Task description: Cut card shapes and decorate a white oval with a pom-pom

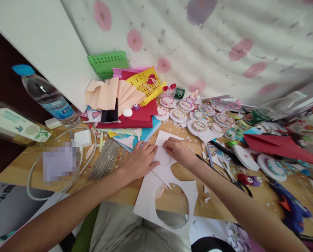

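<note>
On the wooden table lies a sheet of white paper [143,201] with a large round hole cut near its lower edge and a curved cut-out on its right side. A circle outline [163,161] shows on its upper part; I cannot tell whether it is drawn or a loose disc. My left hand [142,159] rests flat on the paper at the left of this circle, fingers apart. At the circle's upper right edge, my right hand [178,148] has its fingers pinched together. What they hold, if anything, is hidden.
Small beaded paper hats [200,124] crowd the back right. Scissors [232,176], a blue glue gun [290,203] and red paper [279,145] lie to the right. At left stand a water bottle [51,98], a bundle of wires [104,159], a phone [110,113] and a charger [83,138].
</note>
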The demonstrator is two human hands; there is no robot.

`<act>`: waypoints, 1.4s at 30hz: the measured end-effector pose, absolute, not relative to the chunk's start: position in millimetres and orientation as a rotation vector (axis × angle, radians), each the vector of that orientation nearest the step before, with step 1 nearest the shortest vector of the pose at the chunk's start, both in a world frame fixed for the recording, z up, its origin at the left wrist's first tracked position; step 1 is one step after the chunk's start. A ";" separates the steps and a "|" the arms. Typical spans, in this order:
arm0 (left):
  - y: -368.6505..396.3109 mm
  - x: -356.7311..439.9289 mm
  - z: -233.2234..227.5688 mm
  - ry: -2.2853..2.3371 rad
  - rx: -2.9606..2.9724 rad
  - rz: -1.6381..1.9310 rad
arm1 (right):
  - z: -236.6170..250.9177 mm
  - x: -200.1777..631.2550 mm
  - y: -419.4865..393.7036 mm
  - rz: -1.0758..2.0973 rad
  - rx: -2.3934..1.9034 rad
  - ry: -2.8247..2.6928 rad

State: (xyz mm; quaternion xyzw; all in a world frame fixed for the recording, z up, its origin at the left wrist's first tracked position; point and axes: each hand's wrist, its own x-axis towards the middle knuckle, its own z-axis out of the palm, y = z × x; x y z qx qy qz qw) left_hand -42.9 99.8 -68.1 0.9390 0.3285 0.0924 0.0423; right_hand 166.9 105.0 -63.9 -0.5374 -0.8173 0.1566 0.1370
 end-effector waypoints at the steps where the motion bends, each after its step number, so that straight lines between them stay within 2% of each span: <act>1: 100.3 -43.0 -67.9 0.999 2.878 0.284 | -64.8 167.8 104.8 0.460 -1.530 -2.366; 9: 102.7 -44.7 -68.4 0.994 2.857 0.340 | -73.8 172.2 101.9 0.478 -1.372 -2.312; 23: 101.3 -42.1 -73.0 1.252 2.639 0.464 | -82.3 173.2 100.6 0.479 -1.345 -2.195; 27: 116.7 -31.0 -66.9 1.293 2.672 0.385 | -84.5 172.9 100.7 0.466 -1.355 -2.200; 32: 134.9 -18.5 -56.3 1.126 2.859 0.225 | -85.6 171.4 102.1 0.453 -1.371 -2.228; 42: 134.3 -15.4 -52.0 1.035 3.086 -0.037 | -88.6 168.6 104.0 0.420 -1.433 -2.210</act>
